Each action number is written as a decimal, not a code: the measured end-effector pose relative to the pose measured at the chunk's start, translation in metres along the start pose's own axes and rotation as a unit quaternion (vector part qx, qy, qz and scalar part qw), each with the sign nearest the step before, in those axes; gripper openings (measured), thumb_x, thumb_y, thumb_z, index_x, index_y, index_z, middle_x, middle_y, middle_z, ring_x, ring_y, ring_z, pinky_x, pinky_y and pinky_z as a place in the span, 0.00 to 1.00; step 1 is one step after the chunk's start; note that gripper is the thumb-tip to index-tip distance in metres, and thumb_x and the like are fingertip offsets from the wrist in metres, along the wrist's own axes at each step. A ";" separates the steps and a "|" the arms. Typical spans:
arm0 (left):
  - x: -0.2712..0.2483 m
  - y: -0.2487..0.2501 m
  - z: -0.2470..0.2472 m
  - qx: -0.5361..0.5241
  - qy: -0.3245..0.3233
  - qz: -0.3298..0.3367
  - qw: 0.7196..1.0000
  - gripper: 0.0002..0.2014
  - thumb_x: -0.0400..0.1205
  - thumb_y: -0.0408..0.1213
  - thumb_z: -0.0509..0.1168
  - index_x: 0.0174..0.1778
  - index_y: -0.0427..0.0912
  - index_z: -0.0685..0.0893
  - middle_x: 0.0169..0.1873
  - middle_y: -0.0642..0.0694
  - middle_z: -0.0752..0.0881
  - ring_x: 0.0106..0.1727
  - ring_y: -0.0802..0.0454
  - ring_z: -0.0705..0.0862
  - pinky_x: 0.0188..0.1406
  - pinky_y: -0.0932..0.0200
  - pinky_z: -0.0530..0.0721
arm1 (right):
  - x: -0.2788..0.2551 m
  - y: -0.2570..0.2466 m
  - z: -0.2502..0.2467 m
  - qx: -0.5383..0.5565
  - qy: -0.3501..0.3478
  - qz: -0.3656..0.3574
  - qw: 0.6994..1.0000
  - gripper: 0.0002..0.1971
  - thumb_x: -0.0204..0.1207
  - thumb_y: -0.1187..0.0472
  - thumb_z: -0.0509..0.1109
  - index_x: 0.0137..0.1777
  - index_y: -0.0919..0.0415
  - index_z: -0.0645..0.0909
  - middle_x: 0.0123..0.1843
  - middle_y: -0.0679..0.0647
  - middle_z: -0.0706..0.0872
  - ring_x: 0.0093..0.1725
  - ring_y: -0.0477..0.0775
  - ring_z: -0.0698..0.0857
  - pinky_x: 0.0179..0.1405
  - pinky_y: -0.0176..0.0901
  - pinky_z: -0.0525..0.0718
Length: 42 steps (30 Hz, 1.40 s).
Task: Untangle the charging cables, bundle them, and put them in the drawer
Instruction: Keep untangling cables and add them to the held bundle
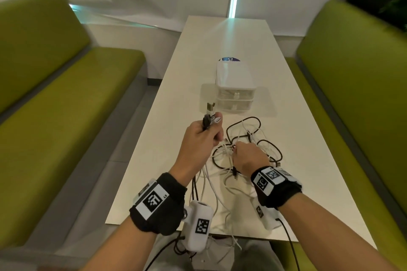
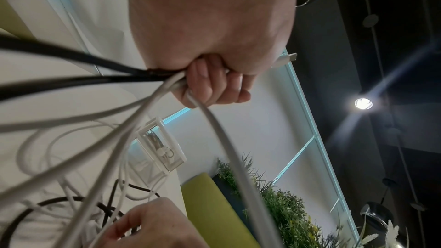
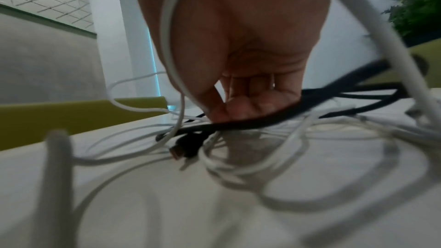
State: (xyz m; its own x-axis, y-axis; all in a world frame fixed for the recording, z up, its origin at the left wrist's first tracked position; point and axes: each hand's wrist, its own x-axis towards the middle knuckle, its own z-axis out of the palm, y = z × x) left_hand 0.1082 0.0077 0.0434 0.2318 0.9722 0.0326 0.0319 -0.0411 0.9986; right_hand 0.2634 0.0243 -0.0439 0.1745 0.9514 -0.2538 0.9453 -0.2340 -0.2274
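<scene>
Green booth benches run down both sides of a long white table point(image 1: 198, 55), so it's basically a diner-style nook with a plant off in the far right corner. Going left to right: the left hand point(image 1: 201, 136) is lifted above the table with its fingers curled into a fist around a bunch of cable ends, a few plugs point(image 1: 210, 116) poking out the top, and black and white strands trailing down out of the bottom of the fist toward the near edge. Just right of that is the tangle of charging cables point(image 1: 246, 145), white and black loops still crossed over each other flat on the table. The right hand point(image 1: 248, 156) is down in the pile, fingertips bunched together at the strands; looks like it's pinching a cable, but the wrist view is blurry so I can't tell which one. Beyond the pile sits the little clear drawer unit point(image 1: 235, 94), both drawers closed. So I'd say we're still in the untangling step, nothing bundled yet. Next move probably needs the right hand to pull one loop free of the crossings while the left keeps the ends together, slowly, so the knot doesn't tighten.
</scene>
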 end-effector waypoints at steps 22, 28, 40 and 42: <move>0.007 0.002 0.019 0.082 0.021 0.083 0.993 0.16 0.88 0.45 0.58 0.47 0.38 0.85 0.16 0.62 0.73 0.20 0.63 0.69 0.23 0.72 0.65 | -0.050 -0.035 -0.082 0.454 0.301 -0.190 0.817 0.02 0.81 0.64 0.70 0.48 0.58 0.84 0.36 0.43 0.87 0.38 0.36 0.86 0.39 0.26 0.78; 0.021 0.000 0.008 0.004 0.089 0.072 0.993 0.17 0.87 0.48 0.60 0.40 0.42 0.86 0.27 0.54 0.79 0.21 0.60 0.64 0.23 0.61 0.63 | -0.046 -0.039 -0.079 0.464 0.301 -0.219 0.804 0.03 0.82 0.62 0.69 0.49 0.57 0.85 0.34 0.49 0.84 0.33 0.48 0.79 0.35 0.41 0.78; 0.050 0.009 -0.015 0.190 0.086 0.064 0.976 0.22 0.87 0.47 0.60 0.28 0.45 0.85 0.33 0.55 0.88 0.33 0.64 0.81 0.37 0.62 0.78 | -0.041 -0.023 -0.110 0.456 0.408 -0.207 0.763 0.06 0.84 0.63 0.67 0.59 0.59 0.78 0.40 0.52 0.87 0.31 0.49 0.78 0.30 0.35 0.74; 0.038 0.016 -0.003 0.116 0.062 0.097 0.987 0.21 0.87 0.50 0.59 0.36 0.43 0.89 0.25 0.61 0.83 0.26 0.68 0.77 0.30 0.72 0.71 | -0.043 -0.027 -0.108 0.454 0.367 -0.229 0.779 0.08 0.84 0.65 0.65 0.61 0.60 0.78 0.42 0.51 0.89 0.32 0.46 0.80 0.31 0.36 0.75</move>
State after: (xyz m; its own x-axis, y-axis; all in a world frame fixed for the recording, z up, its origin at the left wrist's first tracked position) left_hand 0.1142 0.0446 0.0606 0.1356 0.9612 0.2404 0.2231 -0.2660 0.9378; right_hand 0.2600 0.0111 0.0745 0.3026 0.7565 0.5798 0.4279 0.4358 -0.7919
